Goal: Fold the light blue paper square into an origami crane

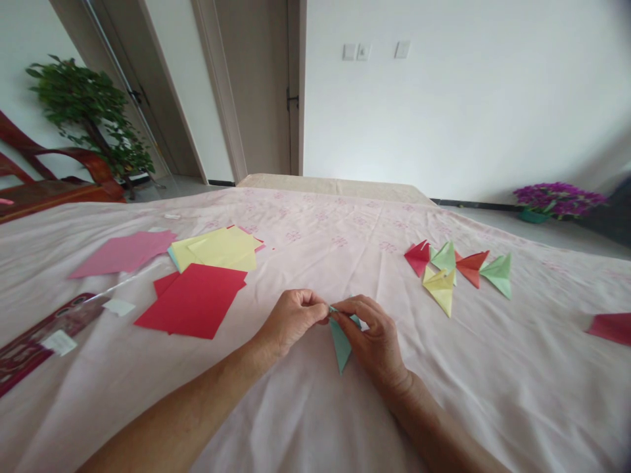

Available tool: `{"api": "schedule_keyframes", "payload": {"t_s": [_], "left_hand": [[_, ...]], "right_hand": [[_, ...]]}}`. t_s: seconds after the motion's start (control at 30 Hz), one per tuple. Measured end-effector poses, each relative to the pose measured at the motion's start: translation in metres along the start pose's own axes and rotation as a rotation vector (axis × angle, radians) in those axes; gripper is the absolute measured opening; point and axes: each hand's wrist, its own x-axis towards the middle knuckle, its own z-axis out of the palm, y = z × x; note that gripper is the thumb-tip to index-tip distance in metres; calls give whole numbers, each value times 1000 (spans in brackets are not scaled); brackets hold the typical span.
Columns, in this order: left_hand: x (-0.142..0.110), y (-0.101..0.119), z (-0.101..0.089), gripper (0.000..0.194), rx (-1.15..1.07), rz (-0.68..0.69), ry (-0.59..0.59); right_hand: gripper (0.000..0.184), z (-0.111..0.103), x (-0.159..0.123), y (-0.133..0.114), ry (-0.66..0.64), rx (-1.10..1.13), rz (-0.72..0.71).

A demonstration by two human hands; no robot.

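A folded light blue-green paper (341, 345) hangs point down between my hands, above the pink cloth. My left hand (297, 318) pinches its upper left edge between thumb and forefinger. On its upper right part, the thumb and fingers of my right hand (377, 335) are closed, covering much of the fold. To the right lie several folded paper pieces: a red one (418, 257), a yellow one (440, 288), an orange one (472, 266) and a green one (499, 272) among them.
Red sheets (194, 302), yellow sheets (217, 248) and pink sheets (125, 253) lie left on the cloth (305, 407). A dark red patterned package (46, 335) is at the far left. Another red paper (611, 327) sits at the right edge.
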Motion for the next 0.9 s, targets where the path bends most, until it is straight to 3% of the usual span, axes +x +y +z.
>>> {"api": "schedule_keyframes", "payload": {"t_s": [0.9], "left_hand": [[3, -4, -2, 6, 64, 46, -18]], "right_hand": [[11, -2, 2, -5, -18, 36, 29]]}}
